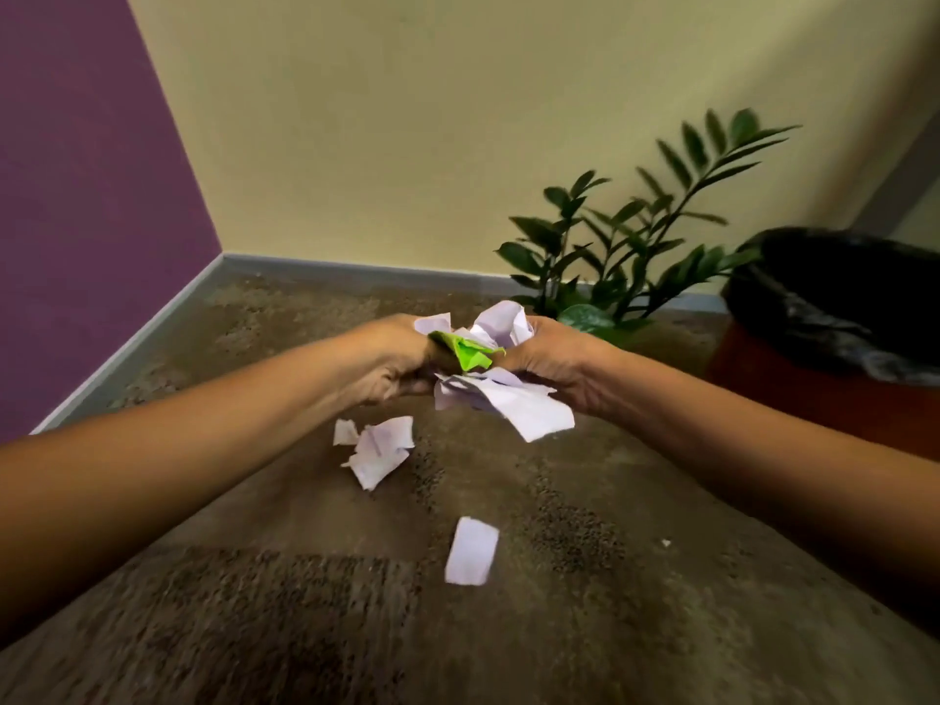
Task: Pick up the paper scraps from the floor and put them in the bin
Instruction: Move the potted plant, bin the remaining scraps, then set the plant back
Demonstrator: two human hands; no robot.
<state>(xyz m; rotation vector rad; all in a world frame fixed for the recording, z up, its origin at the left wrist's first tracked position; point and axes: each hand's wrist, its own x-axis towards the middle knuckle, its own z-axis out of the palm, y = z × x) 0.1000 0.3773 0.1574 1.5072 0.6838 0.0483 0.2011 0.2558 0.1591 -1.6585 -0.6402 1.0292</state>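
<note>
Paper scraps point(488, 379) bunched between both hands, more point(379, 450) on floor

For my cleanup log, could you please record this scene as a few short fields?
left hand: shut on bundle
right hand: shut on bundle
bundle: white scraps and a green scrap, held between both hands above the floor
floor scraps: a cluster and a single scrap on the carpet
bin: far right, black liner, beside the plant
</note>
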